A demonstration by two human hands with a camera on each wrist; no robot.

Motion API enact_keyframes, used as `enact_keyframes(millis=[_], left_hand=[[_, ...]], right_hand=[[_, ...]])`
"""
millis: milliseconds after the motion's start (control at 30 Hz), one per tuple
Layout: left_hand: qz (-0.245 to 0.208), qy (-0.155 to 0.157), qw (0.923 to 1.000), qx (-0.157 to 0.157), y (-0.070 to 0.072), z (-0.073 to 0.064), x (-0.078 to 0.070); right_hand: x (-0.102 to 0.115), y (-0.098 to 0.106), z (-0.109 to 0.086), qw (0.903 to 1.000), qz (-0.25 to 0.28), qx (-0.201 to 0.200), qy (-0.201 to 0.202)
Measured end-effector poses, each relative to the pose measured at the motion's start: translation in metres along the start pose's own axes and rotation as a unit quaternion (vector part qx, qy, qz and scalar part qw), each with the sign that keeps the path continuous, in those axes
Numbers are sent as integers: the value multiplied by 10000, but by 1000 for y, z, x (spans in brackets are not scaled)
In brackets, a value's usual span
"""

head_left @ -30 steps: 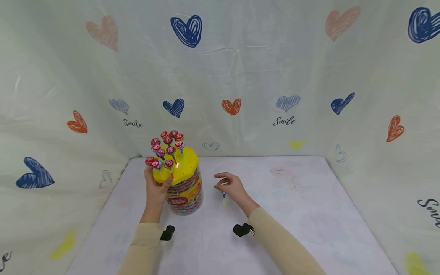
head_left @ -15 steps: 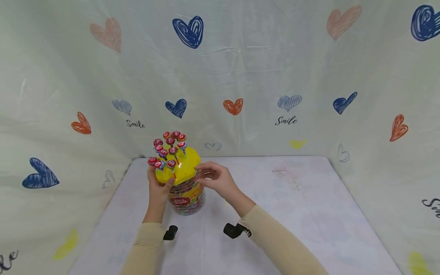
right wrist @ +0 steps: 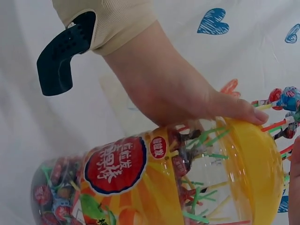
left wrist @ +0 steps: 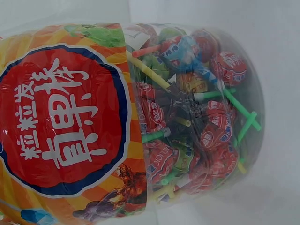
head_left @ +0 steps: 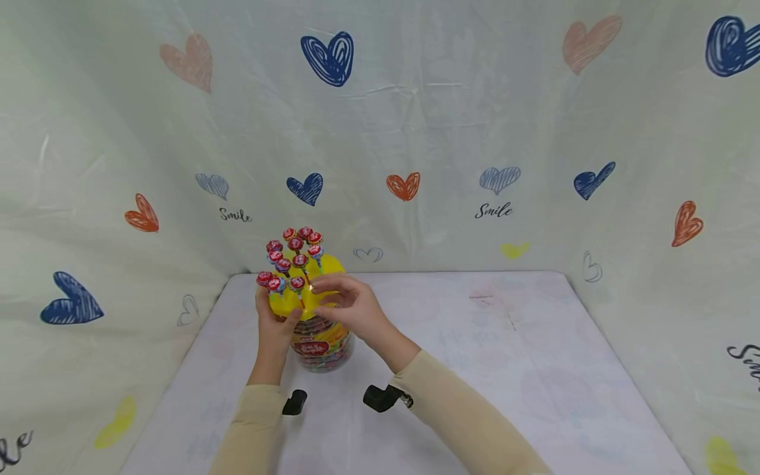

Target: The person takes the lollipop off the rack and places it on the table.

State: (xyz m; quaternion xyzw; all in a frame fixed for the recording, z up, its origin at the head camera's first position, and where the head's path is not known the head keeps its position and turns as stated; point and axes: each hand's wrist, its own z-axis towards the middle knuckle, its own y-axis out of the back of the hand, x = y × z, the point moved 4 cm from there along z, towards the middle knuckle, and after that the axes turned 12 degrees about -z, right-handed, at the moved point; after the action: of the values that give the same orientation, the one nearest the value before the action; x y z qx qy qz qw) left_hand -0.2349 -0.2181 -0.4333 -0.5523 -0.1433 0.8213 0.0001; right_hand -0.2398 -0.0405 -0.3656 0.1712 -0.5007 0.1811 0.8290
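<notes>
A clear plastic candy jar (head_left: 320, 359) with a yellow lid (head_left: 287, 305) stands left of centre on the table. Several lollipops (head_left: 299, 260) with red and white heads stand upright in the lid. My left hand (head_left: 272, 330) grips the lid's left side, thumb at the front, as the right wrist view also shows. My right hand (head_left: 353, 307) reaches over the lid's right side; index finger and thumb stay apart, with nothing seen between them. The index fingertip is close to a lollipop stick. More wrapped lollipops (left wrist: 215, 122) fill the jar behind an orange label (left wrist: 136, 140).
The white table (head_left: 475, 369) extends to the right and toward me. Behind and beside it hangs a pale curtain (head_left: 439, 132) printed with hearts. Black wrist devices (head_left: 380, 398) stick out from both sleeves.
My right hand has moved left from above the bare table to over the lid. A small blue and yellow item seen beneath it earlier is now out of sight. The left hand keeps its grip.
</notes>
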Motion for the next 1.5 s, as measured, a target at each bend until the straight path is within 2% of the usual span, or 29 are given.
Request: enact_keyframes(millis=[267, 433, 633, 933, 1033, 1267, 1500], left_hand=[[-33, 94, 9999, 21, 0, -2, 0], [71, -79, 9999, 43, 0, -1, 0], [-139, -306, 9993, 191, -1, 0, -2], [-201, -390, 9986, 310, -13, -8, -25], [-303, -523, 9973, 410, -14, -7, -26], [-311, -460, 9979, 344, -2, 2, -1], [-213, -575, 9975, 349, 0, 2, 2]], right_hand=[[6, -10, 3, 9999, 128, 14, 85], [5, -16, 5, 9999, 114, 50, 43], [0, -22, 7, 9998, 32, 115, -141], [2, -24, 7, 9997, -113, 193, -73], [2, -23, 7, 9997, -127, 178, -84], [3, -23, 7, 9998, -120, 131, -42], [5, -24, 8, 9999, -98, 112, -70]])
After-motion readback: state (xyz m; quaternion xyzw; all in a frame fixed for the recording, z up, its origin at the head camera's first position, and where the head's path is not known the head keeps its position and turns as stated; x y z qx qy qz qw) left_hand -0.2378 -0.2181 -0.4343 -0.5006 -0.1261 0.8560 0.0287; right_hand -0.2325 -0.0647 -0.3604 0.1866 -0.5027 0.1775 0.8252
